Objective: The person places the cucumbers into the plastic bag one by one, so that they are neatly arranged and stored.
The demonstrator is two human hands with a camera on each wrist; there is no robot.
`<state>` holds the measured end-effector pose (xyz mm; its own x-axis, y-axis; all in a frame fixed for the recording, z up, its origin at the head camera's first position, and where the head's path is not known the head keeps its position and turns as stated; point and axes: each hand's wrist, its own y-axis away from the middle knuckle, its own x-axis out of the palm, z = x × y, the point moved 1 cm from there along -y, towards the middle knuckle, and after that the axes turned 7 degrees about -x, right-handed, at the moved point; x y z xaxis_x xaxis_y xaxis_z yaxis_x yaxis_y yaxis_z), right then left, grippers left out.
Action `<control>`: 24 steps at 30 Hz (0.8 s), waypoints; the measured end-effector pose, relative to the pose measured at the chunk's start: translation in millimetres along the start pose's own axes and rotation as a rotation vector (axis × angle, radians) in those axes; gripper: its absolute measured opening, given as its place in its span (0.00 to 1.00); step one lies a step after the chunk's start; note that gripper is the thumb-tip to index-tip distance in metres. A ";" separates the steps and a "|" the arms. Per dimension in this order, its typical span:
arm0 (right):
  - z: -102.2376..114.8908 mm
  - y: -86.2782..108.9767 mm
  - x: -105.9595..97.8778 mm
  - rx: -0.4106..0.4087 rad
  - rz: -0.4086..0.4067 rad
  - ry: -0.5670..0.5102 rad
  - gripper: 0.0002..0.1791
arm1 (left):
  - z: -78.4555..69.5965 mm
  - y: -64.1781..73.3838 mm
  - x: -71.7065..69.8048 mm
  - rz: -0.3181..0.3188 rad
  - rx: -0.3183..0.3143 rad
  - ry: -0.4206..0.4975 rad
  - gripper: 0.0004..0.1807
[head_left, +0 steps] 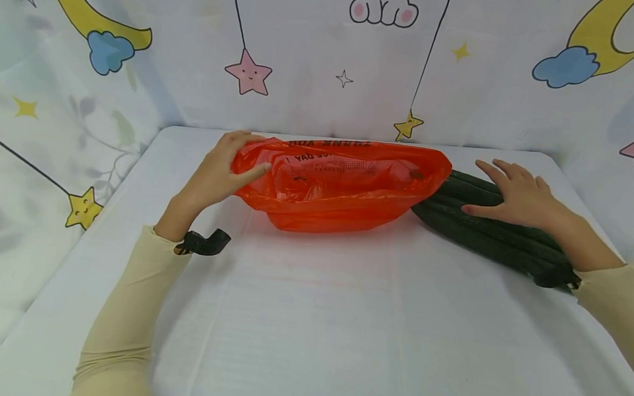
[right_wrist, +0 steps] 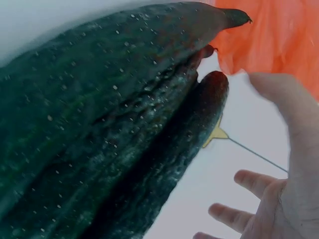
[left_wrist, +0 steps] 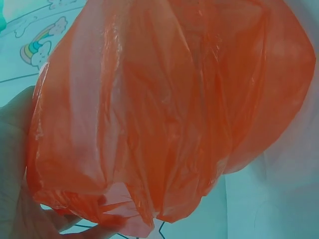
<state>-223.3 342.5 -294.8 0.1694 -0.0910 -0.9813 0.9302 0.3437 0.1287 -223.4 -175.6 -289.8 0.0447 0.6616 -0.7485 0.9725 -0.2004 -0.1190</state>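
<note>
Gripping the left end of a red plastic bag (head_left: 343,214), the left hand (head_left: 216,175) keeps its thumb against the film, up at the centre of the frame. The bag's mouth gapes, with black lettering along its upper edge. Right of it, dark green cucumbers (head_left: 473,239) slant down toward the right side of the white table (head_left: 310,329). Over them the right hand (head_left: 529,200) spreads its fingers wide, holding nothing; whether it touches them I can't tell.

Cucumbers (right_wrist: 109,114) partly outside right wrist view
</note>
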 end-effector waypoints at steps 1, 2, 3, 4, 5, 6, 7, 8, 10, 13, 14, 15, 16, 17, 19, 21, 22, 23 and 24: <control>-1.1 -0.3 1.4 -0.014 0.001 0.003 0.58 | -0.1 0.5 0.4 -0.002 -0.005 0.001 0.33; -2.6 -0.6 2.6 -0.028 0.007 -0.001 0.58 | 0.0 1.0 0.8 -0.003 -0.011 0.005 0.32; -4.2 -1.0 3.9 -0.040 0.014 -0.006 0.58 | 0.1 1.4 1.1 -0.003 -0.020 0.011 0.31; -5.5 -1.2 5.0 -0.050 0.023 -0.019 0.58 | 0.0 1.8 1.5 -0.002 -0.027 0.018 0.30; -6.8 -1.5 6.3 -0.059 0.032 -0.031 0.57 | -0.1 2.2 1.9 0.001 -0.037 0.019 0.30; -7.9 -1.6 7.4 -0.067 0.040 -0.044 0.56 | -0.1 2.5 2.4 0.006 -0.047 0.016 0.31; -8.6 -1.7 8.4 -0.074 0.048 -0.056 0.55 | -0.3 2.7 2.8 0.012 -0.057 0.006 0.31; -9.5 -1.5 9.3 -0.078 0.056 -0.075 0.55 | -0.6 2.9 3.1 0.018 -0.067 -0.008 0.33; -10.9 -1.5 10.7 -0.086 0.065 -0.120 0.53 | -0.9 2.9 4.3 0.030 -0.083 -0.043 0.36; -13.2 -1.7 12.7 -0.091 0.077 -0.180 0.50 | -0.9 2.0 6.2 0.042 -0.094 -0.085 0.39; -14.1 -2.0 13.4 -0.093 0.080 -0.194 0.49 | -0.7 1.7 7.0 0.041 -0.095 -0.092 0.40; -15.0 -2.4 14.0 -0.090 0.083 -0.204 0.48 | -0.3 1.3 8.0 0.039 -0.095 -0.096 0.41; -16.0 -2.7 14.5 -0.088 0.085 -0.207 0.46 | -0.1 0.9 8.7 0.036 -0.094 -0.096 0.42; -17.0 -3.0 15.1 -0.090 0.083 -0.205 0.45 | -0.1 0.7 9.5 0.032 -0.093 -0.097 0.42; -18.9 -3.6 15.9 -0.096 0.073 -0.201 0.43 | -0.4 0.9 10.8 0.025 -0.094 -0.097 0.43; -21.1 -3.9 16.8 -0.101 0.056 -0.197 0.40 | -1.1 1.3 11.8 0.016 -0.092 -0.090 0.43; -22.1 -4.1 16.9 -0.107 0.042 -0.192 0.39 | -1.3 1.6 12.0 0.013 -0.094 -0.087 0.43; -22.9 -4.5 16.9 -0.111 0.025 -0.189 0.38 | -1.6 2.1 12.2 0.011 -0.096 -0.085 0.43; -24.0 -4.7 17.1 -0.114 0.007 -0.183 0.36 | -2.2 2.7 12.4 0.011 -0.097 -0.082 0.43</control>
<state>-232.6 361.7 -315.6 0.2413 -0.2531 -0.9369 0.8877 0.4476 0.1077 -219.7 -166.3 -298.0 0.0411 0.5979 -0.8005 0.9898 -0.1340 -0.0493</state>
